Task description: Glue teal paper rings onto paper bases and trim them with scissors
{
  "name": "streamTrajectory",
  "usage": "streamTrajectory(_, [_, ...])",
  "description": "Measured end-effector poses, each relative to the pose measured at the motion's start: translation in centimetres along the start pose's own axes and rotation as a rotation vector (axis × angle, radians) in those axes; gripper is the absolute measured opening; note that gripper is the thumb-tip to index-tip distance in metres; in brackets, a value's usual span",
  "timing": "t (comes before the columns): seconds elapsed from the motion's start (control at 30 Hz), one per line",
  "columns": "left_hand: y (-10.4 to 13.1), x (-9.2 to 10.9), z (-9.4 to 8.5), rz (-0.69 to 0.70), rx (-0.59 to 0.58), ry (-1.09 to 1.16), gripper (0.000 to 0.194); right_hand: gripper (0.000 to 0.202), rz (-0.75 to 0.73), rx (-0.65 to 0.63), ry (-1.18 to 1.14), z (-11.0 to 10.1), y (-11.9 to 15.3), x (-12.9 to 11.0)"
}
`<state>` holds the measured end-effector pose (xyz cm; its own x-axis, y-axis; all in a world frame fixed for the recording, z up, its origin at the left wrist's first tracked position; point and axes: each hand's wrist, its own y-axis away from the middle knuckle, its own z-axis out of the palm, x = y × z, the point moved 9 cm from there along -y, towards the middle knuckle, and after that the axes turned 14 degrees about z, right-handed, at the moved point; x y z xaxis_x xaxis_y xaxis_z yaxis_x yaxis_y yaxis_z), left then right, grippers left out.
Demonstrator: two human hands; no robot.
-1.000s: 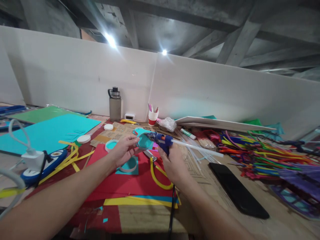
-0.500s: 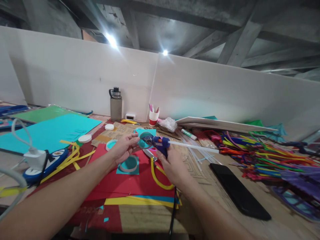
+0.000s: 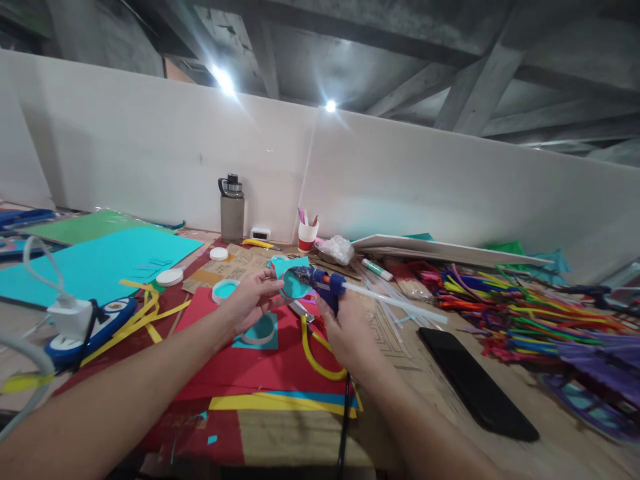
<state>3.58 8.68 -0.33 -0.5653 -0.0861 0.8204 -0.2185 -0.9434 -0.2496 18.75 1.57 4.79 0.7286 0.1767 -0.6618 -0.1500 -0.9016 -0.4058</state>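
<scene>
My right hand [image 3: 345, 327] is wrapped round the handle of a blue glue gun [image 3: 327, 283] with a long clear glue stick out of its back. The gun's nozzle is at a round turquoise piece with a pale rim [image 3: 295, 283], which the fingers of my left hand [image 3: 255, 297] pinch at its left edge. Below lies a pale ring [image 3: 259, 330] on a turquoise square, on red paper [image 3: 220, 367]. Scissors with yellow handles [image 3: 313, 357] rest on the red paper, under the gun. Another white ring [image 3: 225, 291] sits behind my left wrist.
A black phone [image 3: 477, 383] lies at the right, with colourful pipe cleaners [image 3: 505, 307] beyond it. At the back stand a bottle [image 3: 232, 213] and a cup of pens [image 3: 307, 237]. A power strip [image 3: 93, 333] and yellow strips [image 3: 150, 313] are at the left.
My right hand and the glue gun have shifted slightly right. The round piece has turned and moved a little right with my left hand's fingers.
</scene>
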Motion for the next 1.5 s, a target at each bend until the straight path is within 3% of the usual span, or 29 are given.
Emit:
streamTrajectory(0.2, [-0.1, -0.3, 0.0, -0.043, -0.063, -0.061, 0.021, 0.034, -0.015, -0.089, 0.004, 0.9, 0.1, -0.1])
streamTrajectory(0.6, [-0.2, -0.3, -0.1, -0.012, -0.038, -0.078, 0.017, 0.034, -0.036, -0.005, 0.045, 0.1, 0.0, -0.2])
streamTrajectory(0.87, [-0.3, -0.3, 0.3, -0.007, -0.090, -0.033, 0.018, 0.038, -0.024, -0.067, -0.030, 0.5, 0.1, -0.4])
streamTrajectory(1.2, [-0.6, 0.6, 0.0, 0.021, -0.071, -0.080, 0.023, 0.031, 0.011, -0.150, -0.107, 1.0, 0.4, -0.7])
streamTrajectory(1.5, [-0.3, 0.1, 0.4, 0.001, -0.095, -0.057, 0.021, 0.034, 0.035, -0.111, -0.098, 0.6, 0.1, -0.3])
